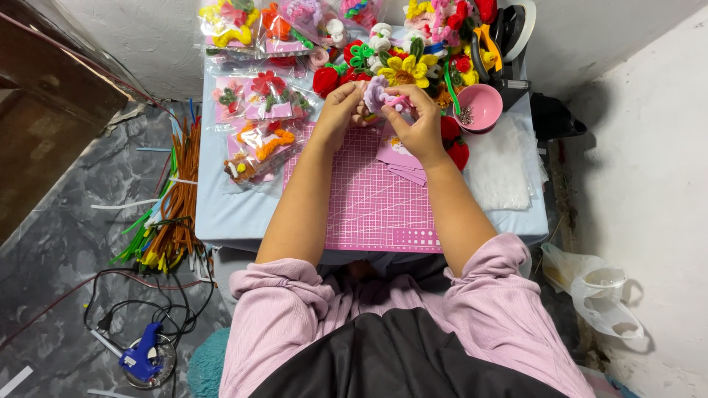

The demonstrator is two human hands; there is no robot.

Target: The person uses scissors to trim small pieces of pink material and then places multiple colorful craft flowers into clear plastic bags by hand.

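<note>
Head cam looking straight down: both hands are up together over the far edge of the pink cutting mat (pixel 369 199), pinching a fuzzy lilac pipe-cleaner flower (pixel 377 94) between them. Left hand (pixel 341 110) grips it from the side, right hand (pixel 422 121) closes on it from the other. Pink bowl (pixel 483 103) sits just right, bagged flowers (pixel 258 99) on the left, blue glue gun (pixel 144 357) down on the floor.

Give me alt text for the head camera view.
Both hands, left hand and right hand, hold a small lilac fuzzy pipe-cleaner flower above a pink gridded cutting mat. Colourful pipe-cleaner flowers and a pink round bowl crowd the table's far edge.
</note>
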